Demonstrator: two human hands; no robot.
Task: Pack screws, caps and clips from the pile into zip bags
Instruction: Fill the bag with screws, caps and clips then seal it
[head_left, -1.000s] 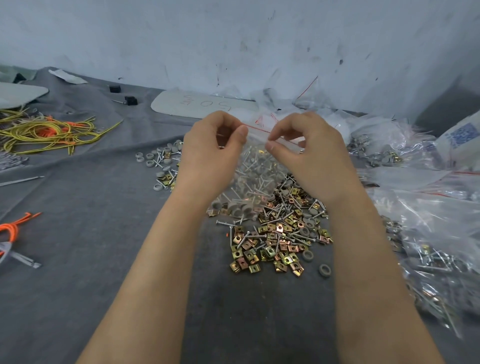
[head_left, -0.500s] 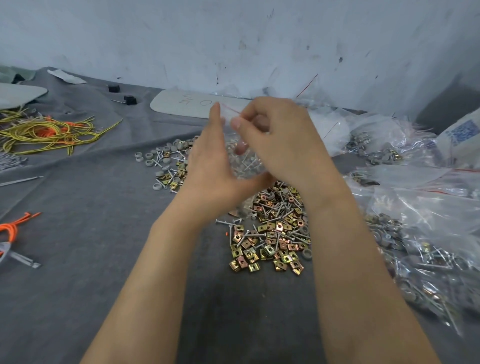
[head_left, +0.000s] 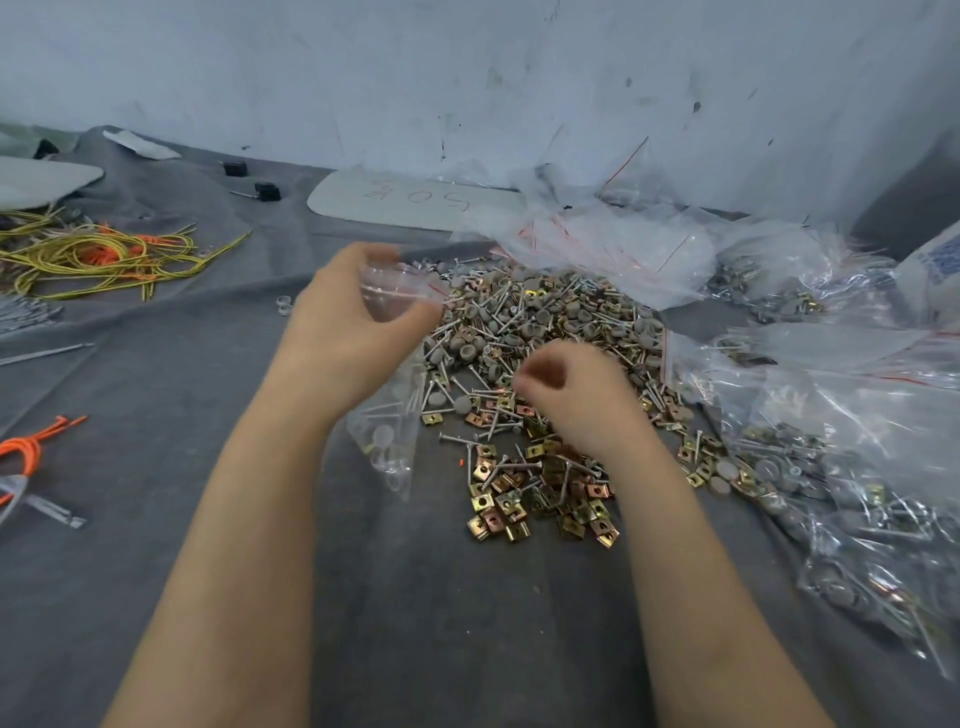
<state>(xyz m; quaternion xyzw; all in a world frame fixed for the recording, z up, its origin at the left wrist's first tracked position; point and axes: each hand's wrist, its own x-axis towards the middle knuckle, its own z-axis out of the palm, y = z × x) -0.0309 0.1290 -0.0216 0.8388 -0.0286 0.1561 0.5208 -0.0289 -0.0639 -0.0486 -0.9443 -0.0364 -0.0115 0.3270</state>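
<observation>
Hardware sits in a loose pile (head_left: 545, 332) on the grey cloth (head_left: 467, 623), spreading from the centre of the view toward 1 o'clock: long screws (head_left: 457, 440), grey round caps (head_left: 467, 351) and brass-coloured square clips (head_left: 498, 512), the clips thickest at the pile's 6 o'clock edge.

The hands are apart. The left hand (head_left: 343, 332), at the pile's 9 o'clock side, grips the mouth of a clear zip bag (head_left: 387, 436), which hangs below the wrist with a few caps and screws already inside. The right hand (head_left: 576, 400) hovers over the pile's middle with its fingers curled; it is blurred, so I cannot tell whether it pinches anything.

The bag looks thin, limp and slippery, so it likely handles best taken at the stiffer zip strip, with the mouth kept spread. Screw points could pierce the film. The small parts are light singly and probably easiest to pinch a few at a time.

Filled bags (head_left: 831, 493) lie at 4 o'clock, empty ones (head_left: 597, 244) at 1 o'clock, yellow and orange cords (head_left: 104, 254) at 10 o'clock.
</observation>
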